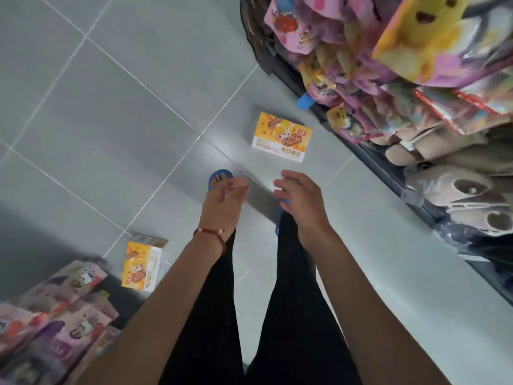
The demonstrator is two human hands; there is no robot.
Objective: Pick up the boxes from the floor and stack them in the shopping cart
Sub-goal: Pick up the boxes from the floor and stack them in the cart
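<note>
Two yellow-orange snack boxes lie on the grey tiled floor. One box [281,137] lies flat ahead of my feet, near the right-hand shelf. The other box [144,265] stands on its side at the lower left, beside my left forearm. My left hand [223,207], with a red bracelet at the wrist, hangs in front of me with fingers loosely apart and holds nothing. My right hand [301,202] is beside it, also empty, fingers curled but apart. Both hands are short of the far box. No shopping cart is in view.
A low shelf [369,154] packed with pink bags, slippers and packets runs along the right side. Another display of pink packets [52,315] fills the lower left corner. My legs in black trousers and blue sandals [219,176] stand between them on the tiles.
</note>
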